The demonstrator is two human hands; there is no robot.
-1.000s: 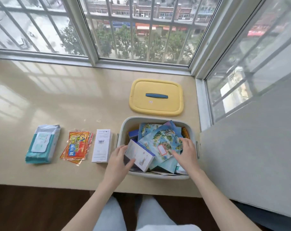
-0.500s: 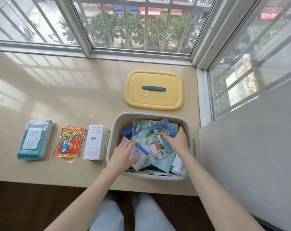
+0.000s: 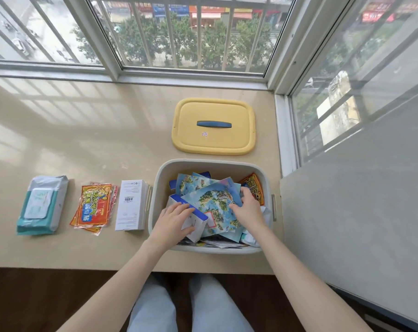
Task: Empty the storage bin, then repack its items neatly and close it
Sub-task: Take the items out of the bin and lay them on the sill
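1 beige windowsill (image 3: 83, 130) holds the bin (image 3: 217, 162); left hand (image 3: 173, 221) grips box (image 3: 195, 225), right hand (image 3: 247, 209) pinches pouch (image 3: 212, 200).

Found storage bin (image 3: 212, 162) open near the front edge of the desk (image 3: 83, 128), filled with loose items. Noted yellow lid (image 3: 212, 140) lying flat just behind it, blue handle (image 3: 214, 124) facing up. Saw left hand (image 3: 172, 222) inside the bin, gripping a small white-and-blue box (image 3: 196, 223), fingers on top, thumb at the near side. Saw right hand (image 3: 247, 209) with fingers curled over the right edge of a map-print packet (image 3: 211, 200) on top of the pile. Spotted orange packet (image 3: 255, 189) against the bin's right wall, just beyond right hand. Logged a row left of the bin: white box (image 3: 131, 204) just beside it, then orange sachets (image 3: 94, 207), then wipes pack (image 3: 41, 204) farthest out.
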